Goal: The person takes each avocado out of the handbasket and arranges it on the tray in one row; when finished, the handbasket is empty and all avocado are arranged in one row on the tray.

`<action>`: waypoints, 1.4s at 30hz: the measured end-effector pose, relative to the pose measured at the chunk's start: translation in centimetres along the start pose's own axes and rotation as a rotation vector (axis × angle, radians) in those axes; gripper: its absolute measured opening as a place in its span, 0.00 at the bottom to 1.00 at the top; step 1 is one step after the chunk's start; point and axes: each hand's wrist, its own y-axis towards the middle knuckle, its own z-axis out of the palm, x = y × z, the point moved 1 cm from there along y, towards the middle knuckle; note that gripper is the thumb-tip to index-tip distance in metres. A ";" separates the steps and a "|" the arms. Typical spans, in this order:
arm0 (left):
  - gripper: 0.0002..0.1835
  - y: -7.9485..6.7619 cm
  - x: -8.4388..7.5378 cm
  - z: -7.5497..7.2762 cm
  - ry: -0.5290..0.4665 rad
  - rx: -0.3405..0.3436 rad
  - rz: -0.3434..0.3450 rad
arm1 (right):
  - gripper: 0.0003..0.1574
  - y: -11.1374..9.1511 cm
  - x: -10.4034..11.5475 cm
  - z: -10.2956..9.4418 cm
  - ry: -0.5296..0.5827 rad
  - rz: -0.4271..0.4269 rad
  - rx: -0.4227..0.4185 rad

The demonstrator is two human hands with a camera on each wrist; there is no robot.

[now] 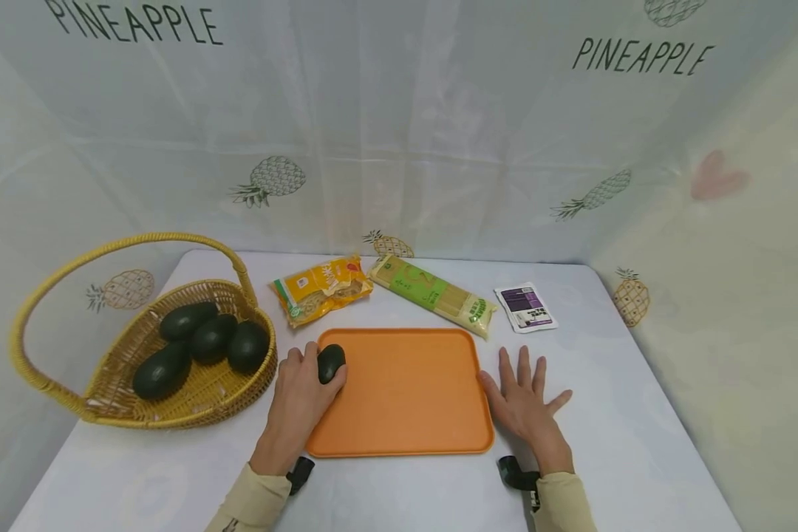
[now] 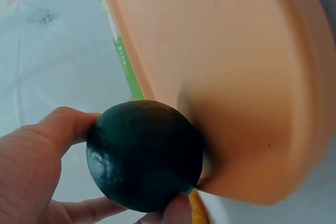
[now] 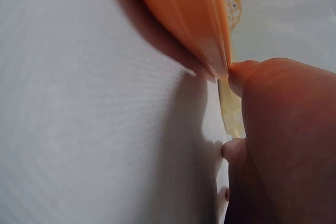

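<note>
A dark green avocado (image 1: pixel 331 363) is gripped by my left hand (image 1: pixel 304 399) over the left edge of an orange tray (image 1: pixel 406 391). In the left wrist view, thumb and fingers curl round the avocado (image 2: pixel 144 156), whose rounded end faces the camera. My right hand (image 1: pixel 527 405) lies with its fingers spread beside the tray's right edge. Its thumb tip is right at the rim of the tray (image 3: pixel 184 9) in the right wrist view. To the left, a yellow wicker basket (image 1: pixel 226 406) holds several more avocados (image 1: pixel 162 371).
Behind the tray lie an orange-yellow food packet (image 1: pixel 322 288) and a long green packet of noodles (image 1: pixel 432 294). A small white and purple pouch (image 1: pixel 525 307) rests at the back right. The basket's tall handle (image 1: pixel 133 238) arches over its left side. A pineapple-print sheet (image 1: pixel 399 111) hangs behind the table.
</note>
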 end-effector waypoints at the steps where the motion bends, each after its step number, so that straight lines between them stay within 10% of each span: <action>1: 0.29 0.0 0.0 0.1 0.001 0.002 -0.005 | 0.60 0.0 0.0 0.0 -0.001 0.000 0.002; 24: 0.41 -0.4 -0.7 -0.5 0.014 0.051 -0.030 | 0.60 0.1 -0.1 0.0 -0.001 0.001 0.003; 38: 0.37 -0.3 -1.3 -4.4 -0.035 0.085 -0.097 | 0.60 0.2 0.0 0.1 -0.002 0.007 0.004; 42: 0.32 -0.4 -0.6 -5.9 -0.042 0.021 -0.004 | 0.60 0.2 0.0 0.1 -0.001 0.003 0.003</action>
